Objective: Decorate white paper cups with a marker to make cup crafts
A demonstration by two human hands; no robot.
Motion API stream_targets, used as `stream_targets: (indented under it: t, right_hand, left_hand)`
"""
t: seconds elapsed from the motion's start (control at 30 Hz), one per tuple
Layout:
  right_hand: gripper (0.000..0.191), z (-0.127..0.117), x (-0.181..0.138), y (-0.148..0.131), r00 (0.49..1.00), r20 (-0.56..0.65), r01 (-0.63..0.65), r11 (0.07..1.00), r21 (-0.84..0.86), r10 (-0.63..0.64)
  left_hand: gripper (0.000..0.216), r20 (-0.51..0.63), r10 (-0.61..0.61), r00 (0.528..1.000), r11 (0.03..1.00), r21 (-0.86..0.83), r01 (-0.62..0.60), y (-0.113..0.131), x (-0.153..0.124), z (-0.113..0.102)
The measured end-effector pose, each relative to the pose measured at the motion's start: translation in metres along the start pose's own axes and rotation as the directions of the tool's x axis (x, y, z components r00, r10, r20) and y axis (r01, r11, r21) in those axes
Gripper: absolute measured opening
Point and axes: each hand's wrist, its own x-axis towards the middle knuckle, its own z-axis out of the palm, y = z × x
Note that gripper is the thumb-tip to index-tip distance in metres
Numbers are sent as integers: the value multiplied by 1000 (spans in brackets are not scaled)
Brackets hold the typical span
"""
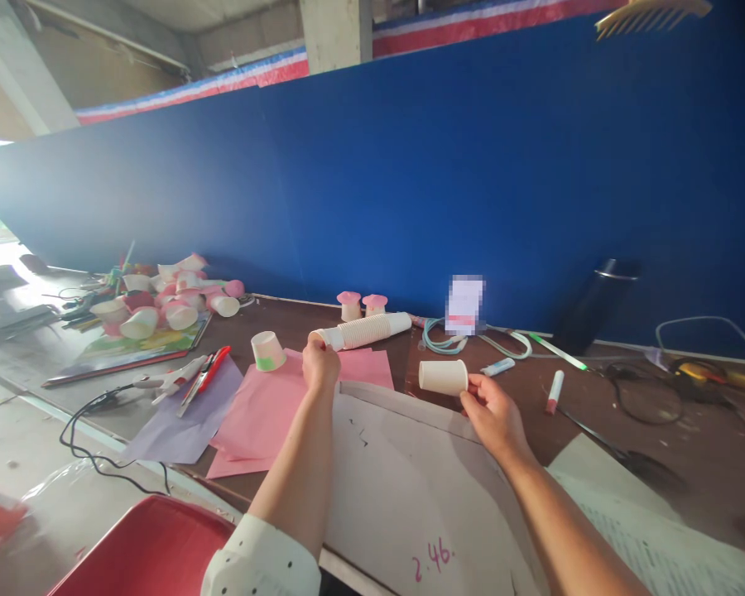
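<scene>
My right hand (490, 410) pinches the rim of a plain white paper cup (442, 376), which lies sideways just above the table with its base to the left. Closed at the near end of a long stack of nested paper cups (372, 330) is my left hand (321, 362); its fingers grip the end cup, partly hidden by them. Left of that hand, a paper cup with a green patch (267, 352) stands tilted at the edge of the pink paper sheets (266, 410). Behind the stack stand two cups with pink mushroom-like tops (375, 305).
A white board (410, 480) marked "2.46" lies before me. Left are a red-handled cutter (204, 381), a corded glue gun (177, 378) and a pile of pink-and-white cup pieces (180, 302). Right are a marker (555, 391), coiled cable (440, 338) and papers. A blue partition (440, 182) rises behind.
</scene>
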Motion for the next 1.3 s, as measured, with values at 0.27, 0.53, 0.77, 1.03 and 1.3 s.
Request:
stream_targets:
  t: [0.27, 0.53, 0.77, 1.03, 1.3]
  right_hand:
    - [31, 0, 0, -1, 1000, 14, 19, 1000, -23, -19]
    - [30, 2, -2, -5, 999, 24, 38, 998, -49, -37]
    - [28, 1, -2, -8, 999, 43, 19, 998, -57, -16]
    - [30, 2, -2, -9, 997, 59, 49, 997, -64, -45]
    - [34, -1, -1, -4, 995, 102, 27, 999, -28, -24]
  left_hand:
    - [30, 30, -58, 998, 998, -6, 58, 5, 24, 10]
    - [41, 3, -104, 995, 994, -27, 104, 9, 39, 19]
    - [51, -51, -63, 997, 995, 78, 67, 14, 29, 17]
    - [32, 220, 144, 965, 927, 312, -210, 5, -1, 16]
    - [26, 397, 160, 904, 854, 403, -328, 13, -25, 21]
